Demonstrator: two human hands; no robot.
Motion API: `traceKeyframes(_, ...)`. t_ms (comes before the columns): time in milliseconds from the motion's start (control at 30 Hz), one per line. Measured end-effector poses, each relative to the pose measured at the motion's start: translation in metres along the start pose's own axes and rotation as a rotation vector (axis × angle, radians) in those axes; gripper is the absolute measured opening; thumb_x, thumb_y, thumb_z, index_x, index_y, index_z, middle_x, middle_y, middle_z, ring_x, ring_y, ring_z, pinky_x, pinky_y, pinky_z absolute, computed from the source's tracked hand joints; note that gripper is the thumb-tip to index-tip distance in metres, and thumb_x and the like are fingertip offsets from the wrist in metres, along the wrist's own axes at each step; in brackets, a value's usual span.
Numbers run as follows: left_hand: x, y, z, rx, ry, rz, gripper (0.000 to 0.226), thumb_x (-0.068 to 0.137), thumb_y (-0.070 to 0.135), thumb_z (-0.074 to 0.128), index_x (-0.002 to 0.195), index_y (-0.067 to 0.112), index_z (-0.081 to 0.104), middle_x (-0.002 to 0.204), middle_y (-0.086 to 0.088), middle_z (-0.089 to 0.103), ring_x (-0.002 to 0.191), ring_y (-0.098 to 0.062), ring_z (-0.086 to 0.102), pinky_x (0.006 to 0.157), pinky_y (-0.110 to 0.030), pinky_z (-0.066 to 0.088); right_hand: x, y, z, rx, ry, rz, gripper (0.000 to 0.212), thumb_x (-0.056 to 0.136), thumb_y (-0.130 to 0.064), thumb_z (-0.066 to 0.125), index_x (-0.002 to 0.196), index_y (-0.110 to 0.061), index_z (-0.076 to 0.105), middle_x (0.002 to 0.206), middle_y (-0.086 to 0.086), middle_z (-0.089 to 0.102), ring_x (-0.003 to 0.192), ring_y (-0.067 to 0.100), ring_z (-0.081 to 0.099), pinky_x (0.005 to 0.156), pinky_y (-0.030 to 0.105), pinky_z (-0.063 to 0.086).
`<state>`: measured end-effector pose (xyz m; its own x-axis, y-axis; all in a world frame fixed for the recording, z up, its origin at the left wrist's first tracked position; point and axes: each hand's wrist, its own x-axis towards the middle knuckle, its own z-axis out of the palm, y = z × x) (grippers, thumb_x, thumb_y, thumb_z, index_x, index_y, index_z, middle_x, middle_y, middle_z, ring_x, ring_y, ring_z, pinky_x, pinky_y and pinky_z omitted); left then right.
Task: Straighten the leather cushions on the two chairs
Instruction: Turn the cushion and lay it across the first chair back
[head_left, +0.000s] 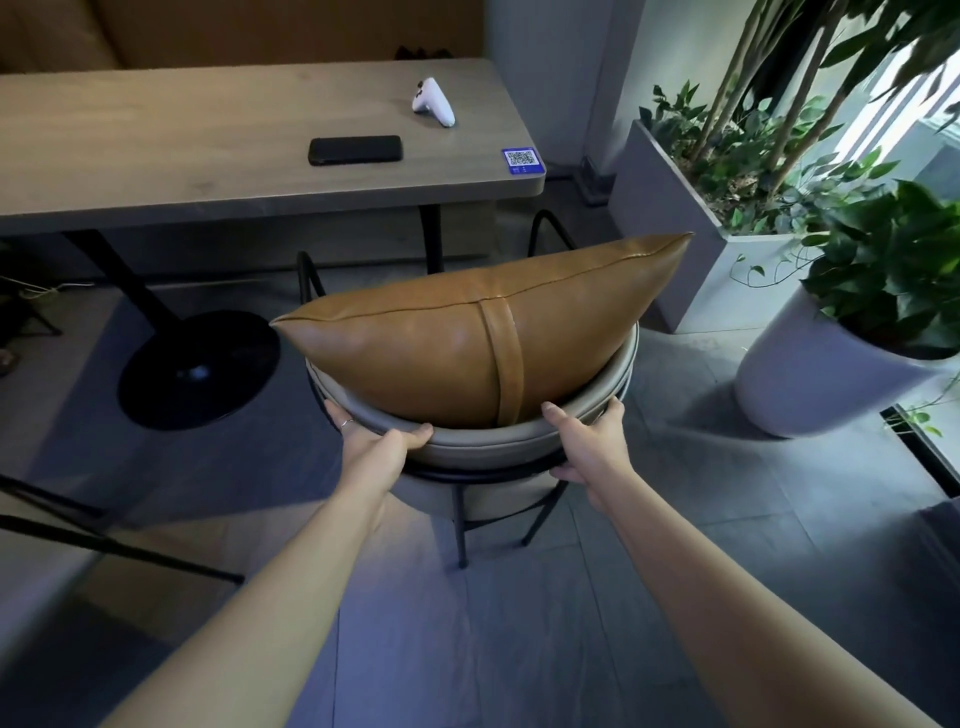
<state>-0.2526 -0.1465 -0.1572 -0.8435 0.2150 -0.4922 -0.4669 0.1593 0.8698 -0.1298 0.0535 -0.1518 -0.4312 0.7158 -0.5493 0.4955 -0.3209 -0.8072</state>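
A tan leather cushion with a vertical strap stands on edge inside a round grey chair, leaning against its curved backrest, its right corner raised. My left hand grips the backrest rim on the left, thumb on top. My right hand grips the rim on the right, thumb beside the cushion's strap. Neither hand holds the cushion. Only one chair shows fully; black metal legs of another piece of furniture show at the left edge.
A wooden table stands just beyond the chair, with a black phone, a white controller and a QR sticker on it. Its black round base sits left of the chair. Planters crowd the right side.
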Motion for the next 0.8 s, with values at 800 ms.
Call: traceKeyframes(800, 0.076, 0.043, -0.066, -0.028, 0.092, 0.091, 0.126, 0.056, 0.018, 0.097, 0.159, 0.038, 0.028, 0.156, 0.008, 0.048, 0.138, -0.025, 0.05, 0.113, -0.051, 0.044, 0.015, -0.024, 0.09, -0.099, -0.121, -0.024, 0.112, 0.08, -0.051, 0.08, 0.153, -0.025, -0.001, 0.121, 0.002, 0.04, 0.087, 0.025, 0.063, 0.092, 0.048, 0.059)
